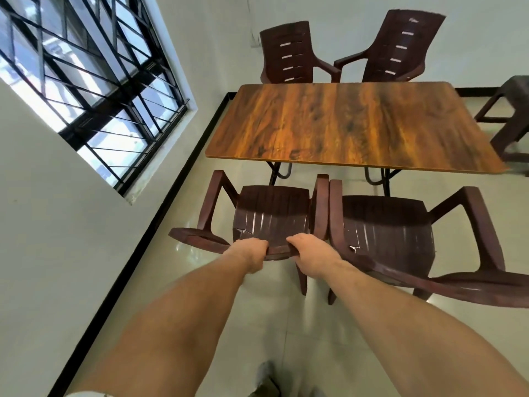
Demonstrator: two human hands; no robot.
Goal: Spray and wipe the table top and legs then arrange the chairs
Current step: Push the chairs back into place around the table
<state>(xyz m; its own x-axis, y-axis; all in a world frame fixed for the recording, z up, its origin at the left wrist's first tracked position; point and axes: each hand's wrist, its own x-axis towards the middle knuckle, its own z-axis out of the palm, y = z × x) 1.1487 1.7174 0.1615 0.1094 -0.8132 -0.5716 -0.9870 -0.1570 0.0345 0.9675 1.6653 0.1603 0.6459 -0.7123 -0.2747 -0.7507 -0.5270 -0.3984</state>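
Stretching well beyond the fingers, wood-grain table (355, 124), black legs mostly hidden under its top. Just right of the fingers, near right chair (383, 224), armrest tight beside the neighbouring one, outer arm cut off by the frame. Under the fingers, near left chair (272, 213), facing the table. Far past the fingers, across the table, far left chair (286, 53) and far right chair (400, 47). Far right, stool (512, 110), partly cropped. Gripping the backrest's top edge, left hand (252, 253) and right hand (312, 256), fingers curled over, tips hidden.

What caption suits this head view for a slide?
Left hand and right hand grip the back of the near-left chair at the table.
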